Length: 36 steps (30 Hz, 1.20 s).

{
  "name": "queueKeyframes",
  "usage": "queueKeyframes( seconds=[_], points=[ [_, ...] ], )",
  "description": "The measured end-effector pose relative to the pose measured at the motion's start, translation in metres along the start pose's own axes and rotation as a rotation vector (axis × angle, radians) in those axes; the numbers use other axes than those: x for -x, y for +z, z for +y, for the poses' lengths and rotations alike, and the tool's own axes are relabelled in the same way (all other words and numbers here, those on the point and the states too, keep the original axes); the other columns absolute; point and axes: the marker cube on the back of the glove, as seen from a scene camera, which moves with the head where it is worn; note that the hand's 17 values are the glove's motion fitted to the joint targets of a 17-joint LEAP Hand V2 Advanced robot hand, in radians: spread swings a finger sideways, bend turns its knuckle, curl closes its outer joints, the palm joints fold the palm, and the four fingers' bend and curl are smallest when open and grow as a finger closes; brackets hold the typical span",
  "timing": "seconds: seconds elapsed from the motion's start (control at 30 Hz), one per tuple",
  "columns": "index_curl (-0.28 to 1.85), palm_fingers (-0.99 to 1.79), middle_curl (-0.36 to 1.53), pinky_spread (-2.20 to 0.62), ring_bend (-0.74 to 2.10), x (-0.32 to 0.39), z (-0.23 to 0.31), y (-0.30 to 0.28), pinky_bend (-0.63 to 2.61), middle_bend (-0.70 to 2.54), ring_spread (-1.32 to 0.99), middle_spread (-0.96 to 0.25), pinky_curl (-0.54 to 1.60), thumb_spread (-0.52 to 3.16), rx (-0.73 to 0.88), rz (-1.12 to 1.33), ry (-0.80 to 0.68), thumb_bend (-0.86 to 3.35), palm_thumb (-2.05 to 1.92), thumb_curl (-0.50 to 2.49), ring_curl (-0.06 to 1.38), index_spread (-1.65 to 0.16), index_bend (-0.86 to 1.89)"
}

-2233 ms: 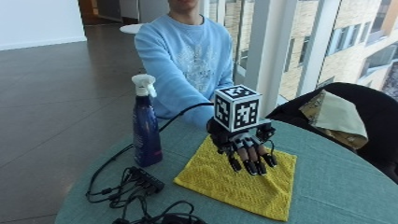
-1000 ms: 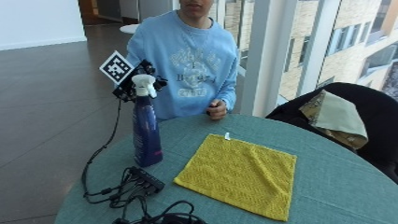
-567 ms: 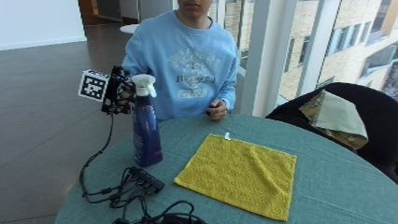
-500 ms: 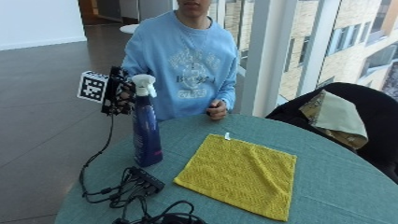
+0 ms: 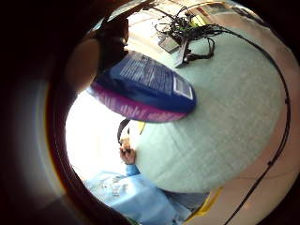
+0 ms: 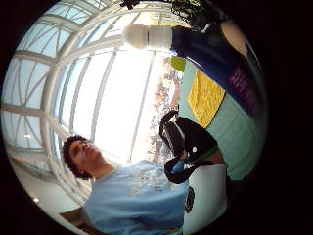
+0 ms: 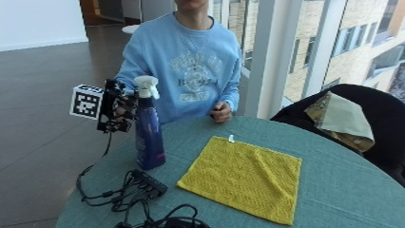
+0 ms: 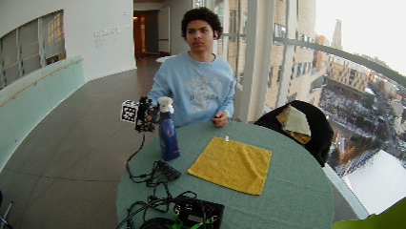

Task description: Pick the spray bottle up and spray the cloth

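A blue spray bottle with a white trigger head stands upright near the table's left edge. My gloved right hand is at its neck from the left, just under the trigger, with fingers curled round the neck. Both palm views show the bottle close to the palm, a fingertip lying against it. The yellow cloth lies flat in the middle of the round green table, to the right of the bottle. The wide view shows the same bottle, hand and cloth.
A tangle of black cables and a power strip lies in front of the bottle, with a black box nearer the front edge. The person's bare left hand rests at the far table edge. A chair with a dark jacket stands at the right.
The hand left the cloth, went over the bottle's top, then came down to the left side of its neck. It has stayed there for the last half second.
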Motion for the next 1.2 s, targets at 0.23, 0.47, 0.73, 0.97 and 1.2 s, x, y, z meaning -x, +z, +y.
queueKeyframes(
  seconds=[0.23, 0.47, 0.73, 0.97, 1.2],
  points=[
    [0.35, 0.63, 0.39, 0.21, 0.20, -0.011, -0.024, 0.013, 0.20, 0.19, 0.01, -0.06, 0.31, 1.06, 0.017, -0.026, -0.004, -0.02, 0.75, 0.32, 0.27, -0.35, 0.13],
    [0.33, 0.63, 0.39, 0.21, 0.20, -0.014, -0.044, 0.024, 0.21, 0.20, 0.01, -0.06, 0.32, 1.03, 0.023, -0.046, -0.018, -0.02, 0.76, 0.33, 0.28, -0.36, 0.13],
    [0.27, 0.65, 0.40, 0.21, 0.28, -0.016, -0.057, 0.032, 0.25, 0.21, 0.00, -0.07, 0.34, 1.00, 0.032, -0.048, -0.017, -0.03, 0.75, 0.33, 0.31, -0.38, 0.05],
    [0.24, 0.73, 0.39, 0.24, 0.36, -0.017, -0.061, 0.035, 0.31, 0.20, -0.01, -0.09, 0.35, 0.96, -0.021, 0.014, -0.072, -0.04, 0.70, 0.32, 0.33, -0.38, 0.10],
    [0.28, 0.91, 0.40, 0.23, 0.37, -0.015, -0.064, 0.035, 0.27, 0.21, -0.02, -0.10, 0.34, 0.94, -0.118, 0.075, -0.114, 0.01, 0.80, 0.36, 0.33, -0.34, 0.17]
  ],
)
